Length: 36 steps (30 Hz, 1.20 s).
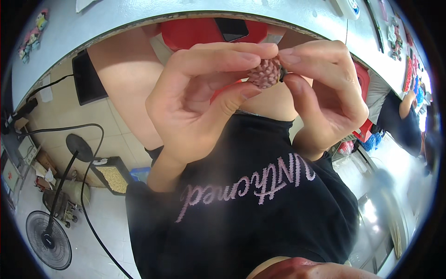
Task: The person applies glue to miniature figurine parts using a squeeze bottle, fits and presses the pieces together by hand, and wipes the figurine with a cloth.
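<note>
A small pinkish-brown knobbly ball [265, 74], its surface covered in raised bumps, is held up between my two hands. My left hand [195, 93] pinches it from the left, with the thumb below and the fingers above. From the right, the thumb and fingertips of my right hand [330, 86] close on its other side, where a small dark part [282, 74] shows. The fingertips hide some of that side, so I cannot tell exactly what the piece is. Both hands are above my lap, just in front of the table edge.
A pale table [153, 16] curves across the top, with small colourful figurines [33, 37] at its left end and a white bottle [347, 8] at the right. A phone [232, 29] lies on a red stool [186, 35]. A black fan [49, 239] stands at lower left; another person [403, 121] is at right.
</note>
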Available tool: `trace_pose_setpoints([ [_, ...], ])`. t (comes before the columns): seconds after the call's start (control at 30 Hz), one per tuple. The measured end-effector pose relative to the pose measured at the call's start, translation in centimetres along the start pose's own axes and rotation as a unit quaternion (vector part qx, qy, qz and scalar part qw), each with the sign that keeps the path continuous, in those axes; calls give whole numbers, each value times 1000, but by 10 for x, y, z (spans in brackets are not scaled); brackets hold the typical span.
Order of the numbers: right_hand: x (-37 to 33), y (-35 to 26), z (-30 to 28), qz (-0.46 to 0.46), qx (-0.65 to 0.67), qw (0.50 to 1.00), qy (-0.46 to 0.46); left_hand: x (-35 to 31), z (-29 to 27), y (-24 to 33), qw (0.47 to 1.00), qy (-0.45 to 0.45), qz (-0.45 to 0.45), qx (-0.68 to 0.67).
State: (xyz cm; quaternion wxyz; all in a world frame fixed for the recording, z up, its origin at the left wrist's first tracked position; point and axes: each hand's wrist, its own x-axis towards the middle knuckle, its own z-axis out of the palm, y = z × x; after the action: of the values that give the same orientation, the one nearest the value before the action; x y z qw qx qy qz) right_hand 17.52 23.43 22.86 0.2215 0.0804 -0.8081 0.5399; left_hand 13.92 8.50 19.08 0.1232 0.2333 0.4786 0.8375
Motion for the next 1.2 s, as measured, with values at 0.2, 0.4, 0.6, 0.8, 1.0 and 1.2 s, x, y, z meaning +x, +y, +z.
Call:
trace_pose_setpoints([
  [0.2, 2, 2, 0, -45, -43, 998, 1, -1, 1, 0, 999, 12, 0, 31],
  [0.4, 6, 3, -4, -84, -91, 992, -14, -2, 3, 0, 999, 17, 21, 47],
  [0.6, 10, 7, -8, -121, -102, 986, -44, -2, 3, 1, 998, 7, 27, 62],
  [0.8, 9, 11, -2, -159, -125, 979, -21, -3, 2, -1, 995, -7, 44, 89],
  [1.0, 7, 15, -3, -172, -126, 977, -15, -3, 3, -3, 995, -22, 49, 81],
  [1.2, 3, 14, -4, -153, -113, 982, -15, -4, 6, -5, 999, -10, 26, 28],
])
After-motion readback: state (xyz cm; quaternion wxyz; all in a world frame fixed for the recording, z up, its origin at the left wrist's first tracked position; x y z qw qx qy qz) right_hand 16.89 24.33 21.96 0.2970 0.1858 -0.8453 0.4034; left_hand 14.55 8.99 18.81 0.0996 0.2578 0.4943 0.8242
